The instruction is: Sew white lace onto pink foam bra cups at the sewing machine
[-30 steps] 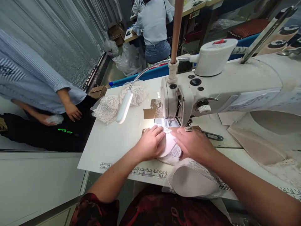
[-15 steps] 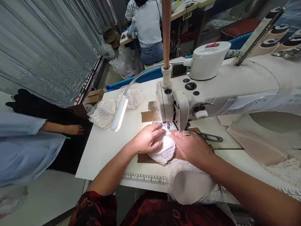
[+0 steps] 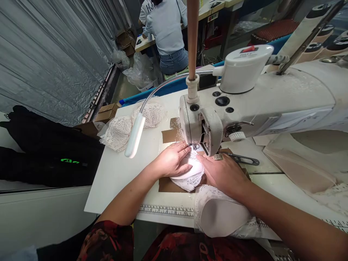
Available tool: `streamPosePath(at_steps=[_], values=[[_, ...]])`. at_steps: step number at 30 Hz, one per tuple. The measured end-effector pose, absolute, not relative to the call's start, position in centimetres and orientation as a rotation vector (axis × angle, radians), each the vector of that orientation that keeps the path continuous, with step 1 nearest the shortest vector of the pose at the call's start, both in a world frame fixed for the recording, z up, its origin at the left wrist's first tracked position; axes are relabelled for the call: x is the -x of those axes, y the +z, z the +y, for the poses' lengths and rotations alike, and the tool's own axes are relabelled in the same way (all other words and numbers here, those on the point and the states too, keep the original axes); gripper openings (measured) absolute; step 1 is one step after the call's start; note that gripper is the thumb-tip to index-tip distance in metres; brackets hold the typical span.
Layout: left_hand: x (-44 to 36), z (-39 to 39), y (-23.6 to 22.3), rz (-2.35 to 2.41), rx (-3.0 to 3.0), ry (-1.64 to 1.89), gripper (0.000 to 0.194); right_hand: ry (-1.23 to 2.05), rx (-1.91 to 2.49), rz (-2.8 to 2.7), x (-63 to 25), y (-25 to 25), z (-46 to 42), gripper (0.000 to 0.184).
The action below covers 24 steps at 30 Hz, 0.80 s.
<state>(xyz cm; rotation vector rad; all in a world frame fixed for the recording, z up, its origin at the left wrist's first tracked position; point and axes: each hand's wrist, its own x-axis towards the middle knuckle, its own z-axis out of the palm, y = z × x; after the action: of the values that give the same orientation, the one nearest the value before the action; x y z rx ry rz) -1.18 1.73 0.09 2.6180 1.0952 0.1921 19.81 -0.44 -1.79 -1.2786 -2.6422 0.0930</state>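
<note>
while the left hand (image 3: 174, 159) lies flattened on the lace cup (image 3: 194, 168) at the presser foot (image 3: 196, 146), inward of the near edge of the sewing table (image 3: 114, 194), the right hand (image 3: 224, 173) touches the cup's side, grip unclear; either, so close, could be pricked, and the second cup (image 3: 224, 215) across that edge, if joined, might drag it crooked.

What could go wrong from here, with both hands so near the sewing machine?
The left hand on the lace-edged cup and the right hand at its edge are close to the sewing machine, so a fingertip might stray beneath it. The second cup, overlapping the front edge of the table, could slip off.
</note>
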Motion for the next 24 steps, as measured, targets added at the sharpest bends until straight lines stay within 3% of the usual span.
streamPosePath(at_steps=[14,21,24], values=[[1.4,2.6,0.2,1.045,-2.560,0.181,0.045,-0.038,1.231,-2.596,-20.2,-2.2,-0.6,0.030],[4.6,-1.1,2.3,1.909,-2.125,0.327,0.041,0.067,1.015,-2.563,-20.8,-2.3,-1.2,0.024],[4.9,-2.2,1.7,1.778,-1.795,0.290,0.040,0.158,0.990,-2.556,-20.4,-2.4,-1.4,0.023]])
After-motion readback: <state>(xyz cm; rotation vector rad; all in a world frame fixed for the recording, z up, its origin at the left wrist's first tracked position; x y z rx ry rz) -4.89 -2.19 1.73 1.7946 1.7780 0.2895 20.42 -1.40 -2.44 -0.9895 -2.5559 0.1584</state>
